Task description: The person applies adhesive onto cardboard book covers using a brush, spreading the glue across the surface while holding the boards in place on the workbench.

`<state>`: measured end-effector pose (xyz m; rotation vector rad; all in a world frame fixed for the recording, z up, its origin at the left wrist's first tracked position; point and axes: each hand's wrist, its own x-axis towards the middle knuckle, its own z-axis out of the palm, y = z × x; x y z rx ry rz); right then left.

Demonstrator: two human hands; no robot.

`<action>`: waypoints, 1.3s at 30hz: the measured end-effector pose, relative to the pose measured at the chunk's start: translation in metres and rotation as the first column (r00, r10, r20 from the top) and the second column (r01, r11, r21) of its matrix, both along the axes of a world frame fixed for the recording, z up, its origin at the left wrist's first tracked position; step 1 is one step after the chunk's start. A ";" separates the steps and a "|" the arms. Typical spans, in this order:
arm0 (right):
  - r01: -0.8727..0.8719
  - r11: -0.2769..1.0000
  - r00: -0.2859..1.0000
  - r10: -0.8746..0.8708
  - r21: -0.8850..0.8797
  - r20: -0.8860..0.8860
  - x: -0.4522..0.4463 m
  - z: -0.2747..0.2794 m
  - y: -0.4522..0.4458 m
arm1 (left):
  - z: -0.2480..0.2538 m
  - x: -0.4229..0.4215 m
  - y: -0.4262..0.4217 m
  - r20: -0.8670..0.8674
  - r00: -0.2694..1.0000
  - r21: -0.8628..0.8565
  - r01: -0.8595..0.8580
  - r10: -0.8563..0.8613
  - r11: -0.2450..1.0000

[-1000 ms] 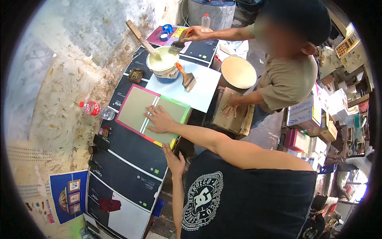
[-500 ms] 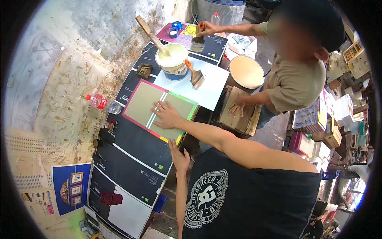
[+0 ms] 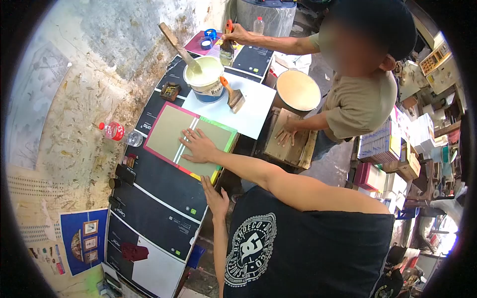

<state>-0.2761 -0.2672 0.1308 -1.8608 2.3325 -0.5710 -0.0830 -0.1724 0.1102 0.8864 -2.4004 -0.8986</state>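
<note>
The right grip [image 3: 198, 148] is spread palm-down, fingers fanned, on a flat rectangular grey-beige panel [image 3: 166, 130] with pink, green, red and yellow borders and two white strips across its middle. The panel lies at the near edge of the dark-topped counter [image 3: 164, 171]. The left grip [image 3: 215, 201] has its fingers straight and close together, thumb apart, at the panel's yellow-edged corner; whether it touches the panel, I cannot tell.

Uneven pressure from the right palm could skew the panel or slide it over the edge. Just beyond stands a round white-and-blue bucket [image 3: 206, 94] with cream-coloured contents; a knock to the long wooden paddle [image 3: 178, 47] leaning in it could splash the panel. An orange-handled brush [image 3: 226, 49] in a co-worker's hand [image 3: 238, 34] could drip, if wet.
</note>
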 end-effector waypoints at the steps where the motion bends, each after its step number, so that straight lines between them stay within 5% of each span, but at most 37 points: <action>1: -0.001 1.000 1.000 0.001 0.003 0.001 0.000 0.001 0.000 | 0.000 0.000 0.000 0.002 1.000 0.001 -0.002 0.002 1.000; 39: 0.000 0.999 1.000 0.000 -0.054 0.000 -0.001 -0.002 0.000 | -0.004 -0.003 0.002 -0.015 1.000 -0.020 -0.025 0.025 0.999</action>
